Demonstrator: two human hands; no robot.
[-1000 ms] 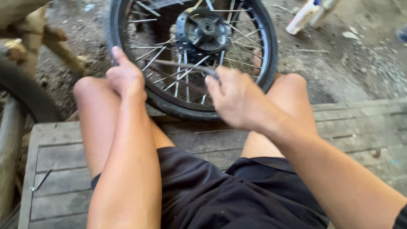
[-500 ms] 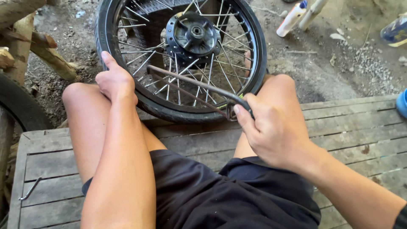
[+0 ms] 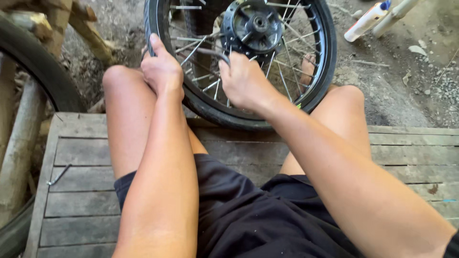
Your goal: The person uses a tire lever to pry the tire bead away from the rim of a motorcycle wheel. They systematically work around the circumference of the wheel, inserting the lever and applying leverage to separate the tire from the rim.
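Since the earlier frame my right hand (image 3: 246,81) has travelled up from near my knee to the spokes, and the wheel (image 3: 321,71) now sits higher and further right in view. Right hand: fingers curled shut around a dark metal lever (image 3: 210,51), which runs from the fist leftward across the spokes toward my left hand (image 3: 162,69). Left hand: closed over the tyre edge at the wheel's left side, thumb (image 3: 155,45) lying up along the rubber, fingers wrapped behind and hidden. Wheel stands upright between my knees, just ahead of both hands, its lower arc touching the front of the wooden platform (image 3: 81,153) I sit on. Hub (image 3: 253,24) lies just above and right of the right hand. A bare foot (image 3: 308,67) shows through the spokes, right of that hand. Left of the left hand, well apart, a second tyre (image 3: 43,71) curves past rough timber. Far right of the right hand, a white bottle (image 3: 366,21) lies on the dirt. Below the left forearm, a small bent metal piece (image 3: 60,174) rests on the planks.
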